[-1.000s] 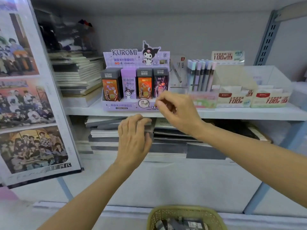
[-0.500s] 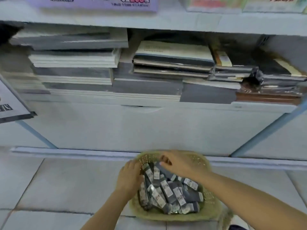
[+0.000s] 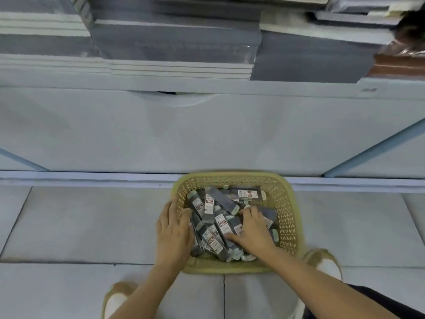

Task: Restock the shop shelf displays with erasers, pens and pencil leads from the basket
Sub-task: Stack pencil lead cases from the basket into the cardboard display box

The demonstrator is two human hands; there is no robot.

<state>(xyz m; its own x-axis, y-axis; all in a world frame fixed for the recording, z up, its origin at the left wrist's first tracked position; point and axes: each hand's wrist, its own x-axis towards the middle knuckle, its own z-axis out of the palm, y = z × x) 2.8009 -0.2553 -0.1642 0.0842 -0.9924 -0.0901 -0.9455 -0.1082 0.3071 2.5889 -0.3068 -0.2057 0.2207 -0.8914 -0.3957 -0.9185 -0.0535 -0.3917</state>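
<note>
A yellow-green woven plastic basket [image 3: 285, 196] stands on the tiled floor, right below me. It holds several dark grey pencil lead packs [image 3: 208, 203] with white and red labels, lying in a loose heap. My left hand [image 3: 174, 231] rests over the basket's left rim, fingers fairly straight and touching the packs at that edge. In the middle of the heap is my right hand [image 3: 253, 229], its fingers curled over some packs and its thumb stretched out along another. The shelf displays are out of view.
A white cabinet front [image 3: 207, 134] rises just behind the basket. Stacks of grey and white notebooks [image 3: 174, 42] lie on the shelf above it. My shoes [image 3: 326, 263] stand close to the basket's near corners, on the grey floor tiles [image 3: 80, 222].
My view dropped from the shelf display to the floor. Both hands came down from the shelf edge into the basket, and my right hand has sunk deeper into the packs.
</note>
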